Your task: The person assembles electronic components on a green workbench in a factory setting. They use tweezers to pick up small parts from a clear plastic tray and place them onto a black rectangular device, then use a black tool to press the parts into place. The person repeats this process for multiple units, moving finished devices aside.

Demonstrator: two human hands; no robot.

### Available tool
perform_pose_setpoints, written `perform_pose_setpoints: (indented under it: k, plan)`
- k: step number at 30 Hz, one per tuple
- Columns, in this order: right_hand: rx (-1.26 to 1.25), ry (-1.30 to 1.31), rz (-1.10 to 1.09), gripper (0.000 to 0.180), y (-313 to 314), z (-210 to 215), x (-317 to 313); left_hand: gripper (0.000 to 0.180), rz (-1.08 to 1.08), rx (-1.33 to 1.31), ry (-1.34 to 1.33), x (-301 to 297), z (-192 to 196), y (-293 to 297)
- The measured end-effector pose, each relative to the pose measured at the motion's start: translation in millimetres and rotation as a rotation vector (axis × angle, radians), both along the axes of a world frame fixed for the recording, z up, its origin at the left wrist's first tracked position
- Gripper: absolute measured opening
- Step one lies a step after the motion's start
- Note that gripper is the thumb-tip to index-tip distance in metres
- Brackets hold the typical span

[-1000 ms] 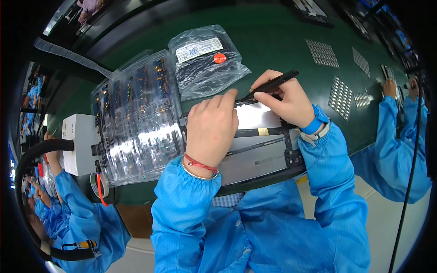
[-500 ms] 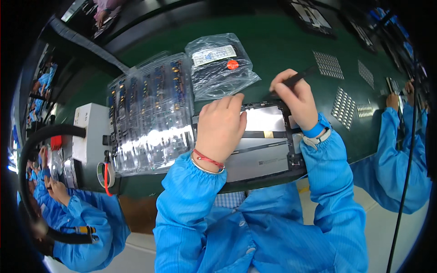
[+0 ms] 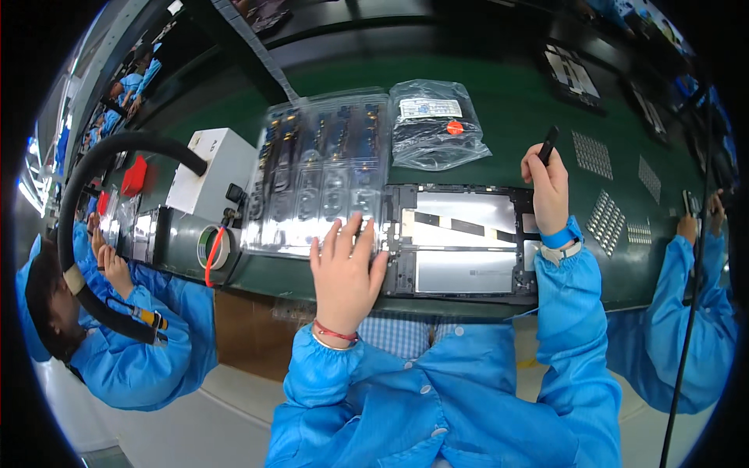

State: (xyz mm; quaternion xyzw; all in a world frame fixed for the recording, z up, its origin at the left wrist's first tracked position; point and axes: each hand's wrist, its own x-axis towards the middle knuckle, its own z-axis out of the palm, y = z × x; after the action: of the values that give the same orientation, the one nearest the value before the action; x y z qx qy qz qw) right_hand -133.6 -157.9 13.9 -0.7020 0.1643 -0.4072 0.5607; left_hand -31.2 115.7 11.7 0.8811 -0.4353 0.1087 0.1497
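Observation:
An opened flat device (image 3: 468,242) with a black frame and silvery inner panels lies on the green bench in front of me. My left hand (image 3: 343,269) rests flat with fingers spread at the device's left edge, touching the near end of a clear plastic parts tray (image 3: 320,175). My right hand (image 3: 548,183) is at the device's right edge, closed around a slim black pen-like tool (image 3: 548,144) that points up and away.
A clear bag with a white label and red sticker (image 3: 433,132) lies behind the device. A white box (image 3: 211,168), a black hose (image 3: 94,203) and a tape roll (image 3: 214,246) stand at left. Co-workers in blue sit on both sides. Grids of small parts (image 3: 605,214) lie at right.
My left hand slid off the device's middle to its left edge and spread flat. My right hand lifted the tool off the panel and moved to the right edge.

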Motion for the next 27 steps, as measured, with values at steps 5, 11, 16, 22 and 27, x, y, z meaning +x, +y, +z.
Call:
perform_pose_setpoints:
  k: [5,11,16,22,27]
  plan:
    - [-0.102,0.054,-0.102,0.006,-10,5,-21,0.044,-0.094,-0.136,0.122,-2,12,0]
    - [-0.195,0.210,-0.140,0.007,16,32,-110,0.021,-0.200,-0.433,-0.128,105,68,-3]
    - [-0.124,0.253,-0.132,0.006,58,31,-134,0.019,-0.232,-0.041,-0.261,219,46,-31]
    - [0.040,0.276,-0.170,0.006,98,24,-163,0.020,-0.132,0.145,-0.358,234,20,-38]
    - [0.088,0.300,-0.098,0.004,129,7,-164,0.019,-0.126,0.089,-0.360,239,17,-30]
